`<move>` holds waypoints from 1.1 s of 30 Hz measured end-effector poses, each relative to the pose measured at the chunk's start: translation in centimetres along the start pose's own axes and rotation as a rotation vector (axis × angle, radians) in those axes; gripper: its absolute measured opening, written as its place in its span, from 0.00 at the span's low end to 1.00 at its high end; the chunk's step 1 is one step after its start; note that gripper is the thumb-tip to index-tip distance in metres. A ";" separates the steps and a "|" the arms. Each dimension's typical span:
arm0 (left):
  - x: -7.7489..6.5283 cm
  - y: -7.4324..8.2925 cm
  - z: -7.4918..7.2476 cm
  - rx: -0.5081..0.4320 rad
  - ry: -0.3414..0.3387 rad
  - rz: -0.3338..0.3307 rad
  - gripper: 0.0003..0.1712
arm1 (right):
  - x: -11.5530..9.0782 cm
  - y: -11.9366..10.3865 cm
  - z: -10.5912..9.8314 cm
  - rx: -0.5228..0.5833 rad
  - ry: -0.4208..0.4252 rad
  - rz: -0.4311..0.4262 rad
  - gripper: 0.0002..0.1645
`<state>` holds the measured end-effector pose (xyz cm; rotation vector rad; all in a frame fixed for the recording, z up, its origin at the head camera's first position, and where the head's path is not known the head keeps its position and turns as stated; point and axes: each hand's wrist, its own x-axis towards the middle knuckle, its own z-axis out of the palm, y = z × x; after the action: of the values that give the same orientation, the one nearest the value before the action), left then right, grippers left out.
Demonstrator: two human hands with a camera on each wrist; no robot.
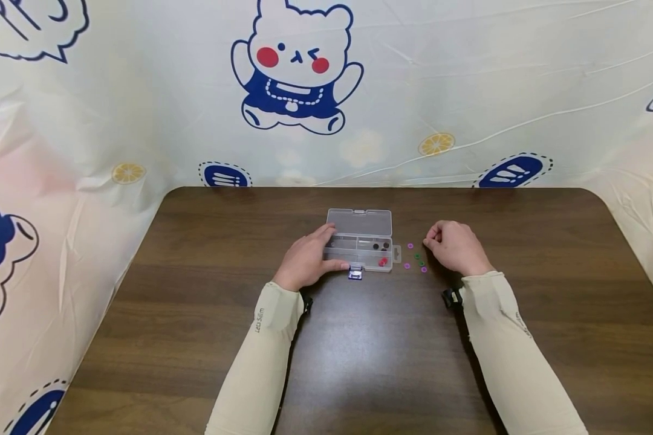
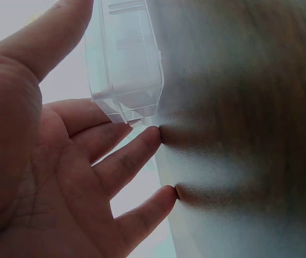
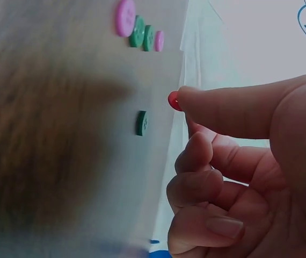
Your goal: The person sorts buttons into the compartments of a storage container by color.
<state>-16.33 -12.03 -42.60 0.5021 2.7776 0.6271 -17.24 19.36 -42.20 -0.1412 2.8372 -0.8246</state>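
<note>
A clear plastic compartment box (image 1: 346, 256) lies on the table with its lid (image 1: 359, 223) tilted back. My left hand (image 1: 306, 258) holds its left end, thumb along the front edge and fingers around the far side. In the left wrist view, two fingertips of the left hand (image 2: 88, 156) touch the tabletop. To the right of the box, my right hand (image 1: 457, 246) pinches a red button (image 3: 174, 100) between thumb and index finger, other fingers curled. Dark buttons (image 1: 386, 245) and red buttons (image 1: 383, 262) sit in separate right-side compartments.
Several loose buttons lie between the box and my right hand, among them a purple button (image 1: 407, 266) and a green button (image 3: 142, 123). The box's latch (image 1: 355, 273) hangs at its front. A patterned cloth (image 1: 392, 90) rises behind the brown table (image 1: 223, 241).
</note>
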 end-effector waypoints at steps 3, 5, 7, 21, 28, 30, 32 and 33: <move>0.0 0.0 0.0 0.002 0.002 0.002 0.51 | 0.0 -0.1 0.0 0.003 0.003 -0.006 0.09; 0.0 0.0 0.0 0.002 0.002 0.000 0.51 | -0.1 -0.2 0.0 0.005 0.005 -0.011 0.08; 0.0 0.0 0.0 0.003 0.002 0.000 0.51 | -0.1 -0.3 0.0 0.010 0.009 -0.016 0.08; 0.0 0.1 0.0 0.001 0.005 0.001 0.51 | -0.7 -1.5 -0.3 0.023 0.024 -0.024 0.08; 0.1 0.0 0.0 -0.001 -0.002 -0.003 0.50 | -1.0 -2.0 0.0 0.029 0.027 -0.024 0.07; 0.1 0.0 0.0 0.000 -0.003 -0.004 0.50 | -1.0 -2.2 0.1 0.032 0.024 -0.026 0.07; 0.1 0.0 0.0 0.003 -0.003 -0.003 0.50 | -1.0 -2.3 0.1 0.039 0.023 -0.027 0.07; 0.1 0.0 0.0 0.003 -0.003 -0.002 0.50 | -1.0 -2.4 0.2 0.043 0.023 -0.028 0.07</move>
<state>-16.41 -11.99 -42.65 0.5002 2.7765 0.6215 -16.09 17.43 -40.89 -0.1673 2.8429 -0.8985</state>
